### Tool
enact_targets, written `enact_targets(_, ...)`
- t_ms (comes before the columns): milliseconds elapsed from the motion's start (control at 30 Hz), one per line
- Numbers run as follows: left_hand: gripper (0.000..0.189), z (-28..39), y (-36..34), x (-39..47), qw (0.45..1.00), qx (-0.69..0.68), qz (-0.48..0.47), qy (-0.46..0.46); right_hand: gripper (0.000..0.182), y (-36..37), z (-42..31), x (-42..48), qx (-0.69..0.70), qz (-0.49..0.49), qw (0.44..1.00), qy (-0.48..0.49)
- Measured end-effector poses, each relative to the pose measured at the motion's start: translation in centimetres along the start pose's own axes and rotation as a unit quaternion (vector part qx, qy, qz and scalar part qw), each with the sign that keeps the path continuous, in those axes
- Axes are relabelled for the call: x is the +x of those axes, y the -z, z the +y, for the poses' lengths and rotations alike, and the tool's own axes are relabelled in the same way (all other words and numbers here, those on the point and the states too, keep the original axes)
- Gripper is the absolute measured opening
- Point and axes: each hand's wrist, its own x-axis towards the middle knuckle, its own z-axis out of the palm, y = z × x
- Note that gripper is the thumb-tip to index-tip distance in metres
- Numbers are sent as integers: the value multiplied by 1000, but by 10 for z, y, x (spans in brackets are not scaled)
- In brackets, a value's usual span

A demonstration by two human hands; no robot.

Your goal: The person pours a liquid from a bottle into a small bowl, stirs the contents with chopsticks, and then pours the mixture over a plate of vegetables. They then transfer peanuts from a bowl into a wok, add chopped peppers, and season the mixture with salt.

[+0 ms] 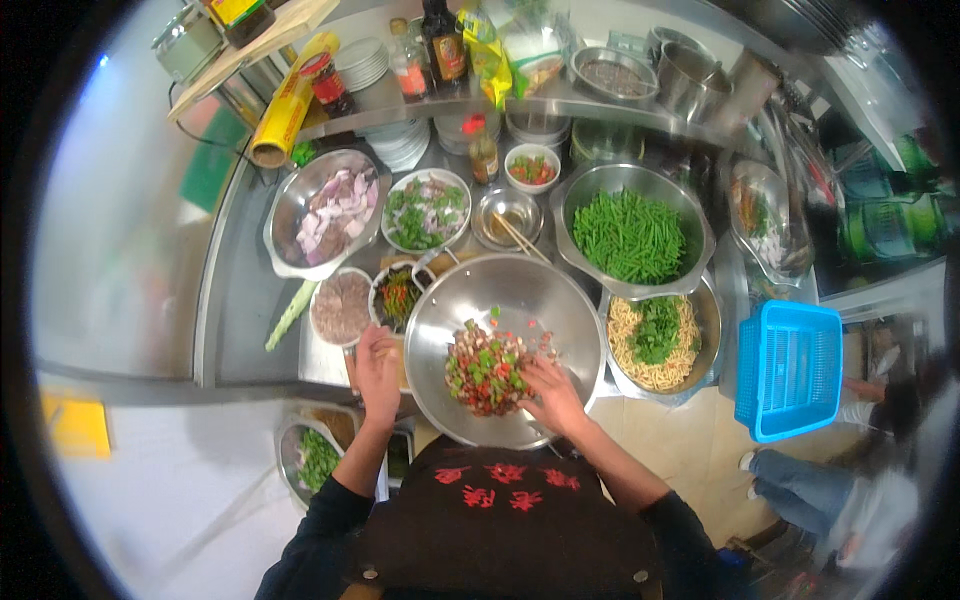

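Note:
A large steel wok-shaped bowl (442,322) stands right before me. In it lies a heap of chopped red and green peppers mixed with small brownish pieces (484,371). My right hand (555,394) reaches into the bowl, its spread fingers touching the heap's right edge. Just outside the bowl's left rim hovers my left hand (379,375), fingers loosely bent, with nothing seen in it. Closest to that hand are a white bowl of ground meat (341,304) and a small bowl of dark greens and chopped red chili (399,296).
Around stand a pot of green beans (628,236), a bowl of noodles with herbs (619,330), a basin of pale chunks (337,214) and chopsticks (517,234) on a steel bowl. Bottles (446,56) line the shelf. At right are a blue plastic basket (791,375) and a person (806,484).

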Motion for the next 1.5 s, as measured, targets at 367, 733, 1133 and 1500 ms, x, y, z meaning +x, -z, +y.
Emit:
enact_targets(367,61,54,-139,241,973,-14,-177,-148,60,-7,-80,1,161,130,941,-266)
enact_targets(733,63,169,-240,325,938,84,-246,-231,29,-9,-90,-10,178,262,905,-284)
enact_targets(1133,35,226,-340,411,713,515,-246,-407,19,-12,-82,-58,237,300,871,-310)
enact_targets(1500,38,213,-388,458,702,551,-92,-442,18,-35,-95,-119,290,439,763,-377)
